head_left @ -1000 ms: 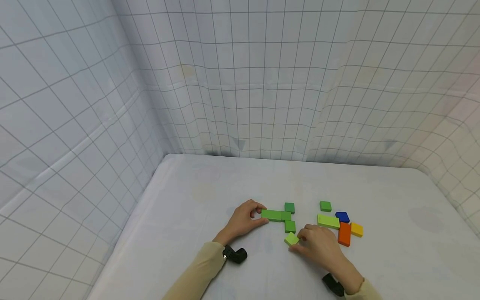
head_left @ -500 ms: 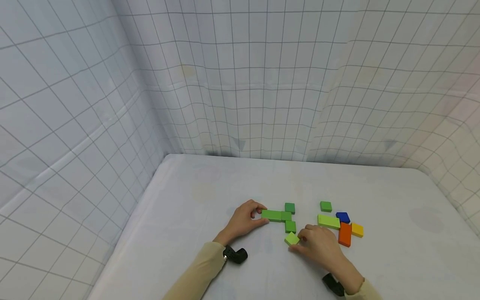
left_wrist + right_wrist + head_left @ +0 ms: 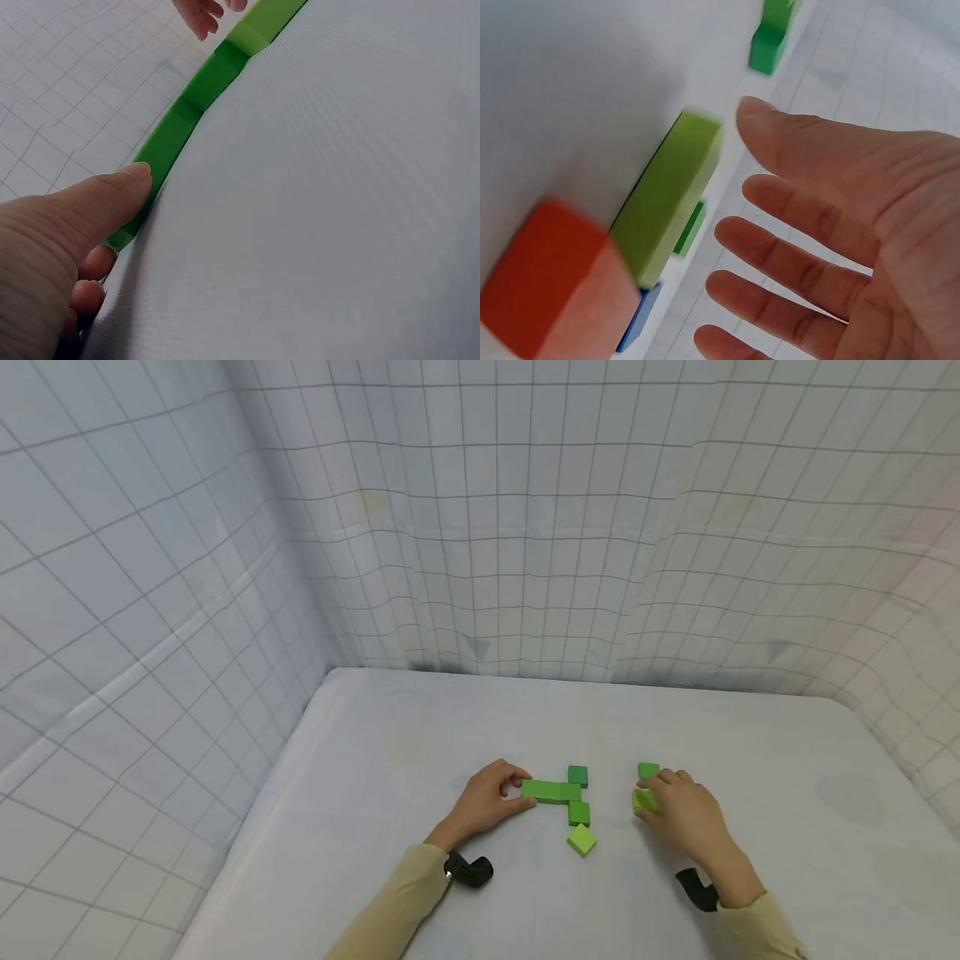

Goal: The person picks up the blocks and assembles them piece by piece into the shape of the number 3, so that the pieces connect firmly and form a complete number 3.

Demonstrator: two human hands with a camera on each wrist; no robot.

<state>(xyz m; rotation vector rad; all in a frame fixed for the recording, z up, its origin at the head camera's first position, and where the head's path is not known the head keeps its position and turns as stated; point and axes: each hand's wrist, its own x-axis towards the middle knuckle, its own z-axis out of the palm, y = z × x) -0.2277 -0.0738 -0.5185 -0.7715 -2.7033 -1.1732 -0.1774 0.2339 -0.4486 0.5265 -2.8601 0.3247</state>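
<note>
In the head view the left hand (image 3: 486, 802) pinches the left end of a long green block (image 3: 542, 790) between thumb and fingers. A small green block adjoins its right end, with a dark green block (image 3: 577, 776) behind and another green block (image 3: 579, 812) in front. Nearer the front lies a light green block (image 3: 581, 839), turned at an angle. My right hand (image 3: 686, 814) is over the light green long block (image 3: 645, 801); in the right wrist view its fingers are spread beside that block (image 3: 671, 195), not touching it.
A small green block (image 3: 648, 770) lies just behind the right hand. The right wrist view shows an orange-red block (image 3: 547, 277) and a blue block (image 3: 639, 319) near the long one. A gridded white curtain (image 3: 480, 527) stands behind the table and at its sides.
My right hand has let go of the small light green block and moved right and back, over the long light green one. The left hand stays where it was.
</note>
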